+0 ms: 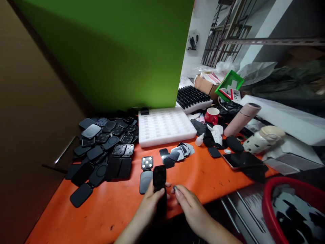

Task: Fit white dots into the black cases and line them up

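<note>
Head view: gripping hinged black case [159,175], lower centre, closed in left hand [151,199]; pinching small dark piece [175,187] in right hand [188,204], just beside. Probably mid-fitting; next, needs case steady, piece aligned.

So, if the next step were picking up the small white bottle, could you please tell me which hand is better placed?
Probably the right hand: it is nearer the bottle, while the left hand holds a black folding piece. The right seems to pinch something small, though.

a tray [167,139] lies right of piled cases [111,142].
</note>
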### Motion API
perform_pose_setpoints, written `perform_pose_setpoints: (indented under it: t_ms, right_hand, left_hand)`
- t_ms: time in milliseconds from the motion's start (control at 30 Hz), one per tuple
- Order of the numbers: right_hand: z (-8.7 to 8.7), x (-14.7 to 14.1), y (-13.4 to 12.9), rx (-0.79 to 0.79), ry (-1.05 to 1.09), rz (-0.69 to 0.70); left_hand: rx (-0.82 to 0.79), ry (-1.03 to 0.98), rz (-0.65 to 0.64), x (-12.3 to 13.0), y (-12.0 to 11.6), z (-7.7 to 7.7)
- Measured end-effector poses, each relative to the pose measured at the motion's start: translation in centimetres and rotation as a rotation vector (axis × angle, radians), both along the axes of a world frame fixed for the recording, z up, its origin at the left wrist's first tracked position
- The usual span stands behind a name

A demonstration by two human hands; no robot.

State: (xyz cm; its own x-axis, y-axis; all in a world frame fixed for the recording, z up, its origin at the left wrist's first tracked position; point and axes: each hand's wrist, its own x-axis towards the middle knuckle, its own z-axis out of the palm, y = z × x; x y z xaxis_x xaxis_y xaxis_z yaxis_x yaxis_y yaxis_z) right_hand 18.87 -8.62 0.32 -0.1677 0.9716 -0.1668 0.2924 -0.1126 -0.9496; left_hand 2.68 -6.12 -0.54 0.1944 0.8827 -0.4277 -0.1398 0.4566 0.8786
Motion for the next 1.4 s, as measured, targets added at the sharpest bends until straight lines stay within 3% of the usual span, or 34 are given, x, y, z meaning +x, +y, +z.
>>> perform_pose_setpoints:
  t_ms: [133, 267, 367, 467, 667, 867, 1100, 1400]
  right_hand:
    - [2.2, 0.0, 1.5, 0.155, -0.278, 0.144]
    - [2.7, -0.1, 1.6, 0.203, -0.535, 0.128]
    - [3.0, 0.1, 1.4, 0.234, -0.602, 0.175]
    - [3.5, 0.3, 1.5, 0.244, -0.562, 0.249]
    - [3.0, -0.3, 1.6, 0.264, -0.551, 0.249]
    - [2.5, -1.3, 0.9, 0.270, -0.570, 0.238]
    - [3.3, -1.2, 0.7, 0.315, -0.756, 0.270]
    - [3.3, -1.0, 0.2, 0.266, -0.623, 0.217]
  left_hand:
    - [0.246, 0.129, -0.158, 0.7, -1.4, -1.2]
    - [0.441, 0.341, -0.262, 0.9, -2.2, -1.3]
    - [0.517, 0.454, -0.294, 0.9, -2.5, -1.2]
    - [0.504, 0.442, -0.290, 0.9, -2.8, -1.3]
    - [0.406, 0.288, -0.266, 1.0, -3.1, -1.0]
    - [0.226, 0.150, -0.119, 1.6, -3.2, -0.4]
    - [0.406, 0.352, -0.129, 1.2, -3.3, -0.8]
    - [0.409, 0.350, -0.212, 0.8, -4.2, -1.1]
